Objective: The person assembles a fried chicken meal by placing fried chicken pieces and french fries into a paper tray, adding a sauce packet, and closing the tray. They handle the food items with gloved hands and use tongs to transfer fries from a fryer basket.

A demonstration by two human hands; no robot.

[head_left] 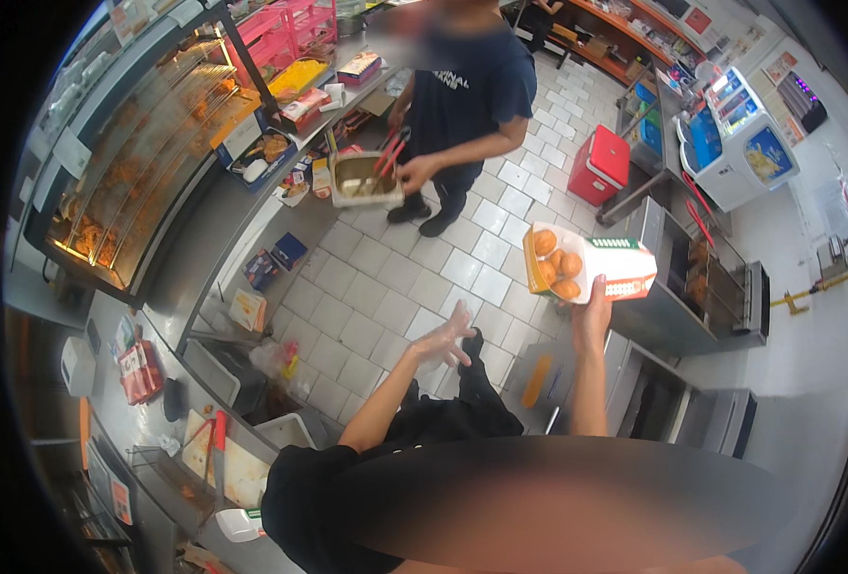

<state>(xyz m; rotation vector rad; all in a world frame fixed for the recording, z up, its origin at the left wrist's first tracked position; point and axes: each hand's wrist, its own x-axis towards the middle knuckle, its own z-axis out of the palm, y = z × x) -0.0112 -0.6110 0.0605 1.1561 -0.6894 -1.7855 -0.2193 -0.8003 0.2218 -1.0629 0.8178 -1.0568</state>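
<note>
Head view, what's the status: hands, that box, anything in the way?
Right hand holds up open food box of fried pieces. Left hand open, empty. Co-worker ahead with tongs and tray, apart.

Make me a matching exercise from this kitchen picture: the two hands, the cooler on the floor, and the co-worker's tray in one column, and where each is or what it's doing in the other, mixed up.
Column one:
1. right hand
2. left hand
3. cooler
4. tray

Column two:
A. red, on the tiled floor by the counter
B. open and empty, fingers spread over the floor
C. held by the co-worker, with red tongs in it
D. holds up an open box of round golden pieces

Pairs: 1-D, 2-B, 3-A, 4-C
</note>
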